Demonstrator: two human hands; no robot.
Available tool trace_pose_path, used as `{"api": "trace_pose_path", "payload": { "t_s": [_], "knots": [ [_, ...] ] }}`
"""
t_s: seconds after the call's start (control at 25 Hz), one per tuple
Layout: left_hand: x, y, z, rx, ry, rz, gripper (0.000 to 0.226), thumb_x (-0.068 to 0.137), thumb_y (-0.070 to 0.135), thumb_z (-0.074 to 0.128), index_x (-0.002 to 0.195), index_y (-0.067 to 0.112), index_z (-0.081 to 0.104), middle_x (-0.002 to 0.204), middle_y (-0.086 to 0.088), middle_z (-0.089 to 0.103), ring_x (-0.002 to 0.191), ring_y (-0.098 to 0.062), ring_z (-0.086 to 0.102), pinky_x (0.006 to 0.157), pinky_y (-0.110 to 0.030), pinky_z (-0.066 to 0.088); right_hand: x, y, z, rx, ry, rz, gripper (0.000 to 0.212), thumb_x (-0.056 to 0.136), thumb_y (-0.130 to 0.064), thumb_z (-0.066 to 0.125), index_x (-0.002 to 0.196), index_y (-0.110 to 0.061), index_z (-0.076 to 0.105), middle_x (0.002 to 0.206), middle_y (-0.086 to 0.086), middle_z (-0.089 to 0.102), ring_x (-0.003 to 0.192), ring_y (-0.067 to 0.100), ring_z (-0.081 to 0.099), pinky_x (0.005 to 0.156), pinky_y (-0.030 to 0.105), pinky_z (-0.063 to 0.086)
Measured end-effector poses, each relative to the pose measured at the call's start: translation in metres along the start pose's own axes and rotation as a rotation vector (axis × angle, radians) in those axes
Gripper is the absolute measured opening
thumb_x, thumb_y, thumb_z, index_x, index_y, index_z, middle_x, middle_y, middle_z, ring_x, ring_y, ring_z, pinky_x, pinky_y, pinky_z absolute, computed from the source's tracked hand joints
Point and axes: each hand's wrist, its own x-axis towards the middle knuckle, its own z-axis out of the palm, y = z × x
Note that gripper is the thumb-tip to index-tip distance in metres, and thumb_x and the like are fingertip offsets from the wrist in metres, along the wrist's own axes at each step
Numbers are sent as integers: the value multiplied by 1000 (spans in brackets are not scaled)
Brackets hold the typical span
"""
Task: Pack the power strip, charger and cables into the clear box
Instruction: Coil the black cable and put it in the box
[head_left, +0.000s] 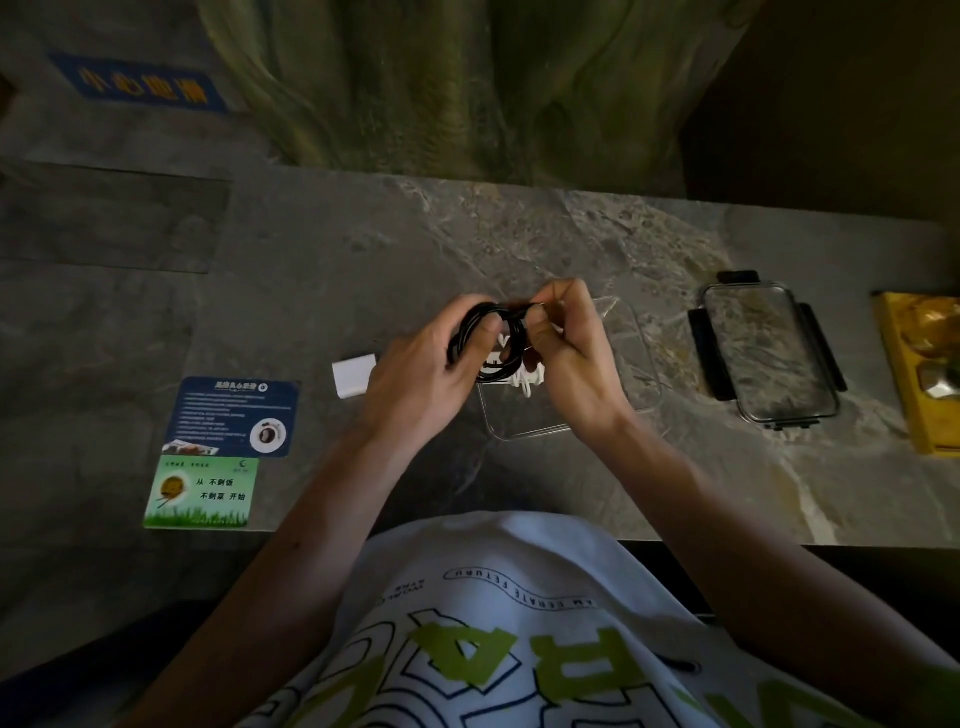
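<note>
Both hands meet above the clear box (631, 358): the left hand (415, 379) grips the coiled black cable (485, 343) with its thumb through the loop, and the right hand (571, 358) pinches the coil's far side. The coil stands on edge, its flat face toward the camera. White cable (524, 382) lies in the box, beneath the hands. Left of the box, the white charger (353, 375) rests on the counter (311, 291). Right of the box lies its lid (769, 353), long axis running away from the person.
</note>
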Motion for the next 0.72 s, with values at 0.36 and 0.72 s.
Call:
{"api": "trace_pose_path", "payload": {
  "t_s": [0.36,0.72],
  "knots": [
    [16,4,19,-94,-55,-32,31,100,44,36,113,27,59,93,7,69,87,-10,65,75,-31,51,-3,-2,-14,129,29,97,13,98,-10,54,109,-5,52,86,7,64,74,16,61,63,29,51],
    [27,-4,52,-281,-177,-112,24,99,43,42,105,24,55,89,3,66,83,-3,63,73,-28,47,0,34,-45,133,117,218,12,91,-3,61,102,-9,63,83,6,67,74,11,67,72,38,58]
  ]
}}
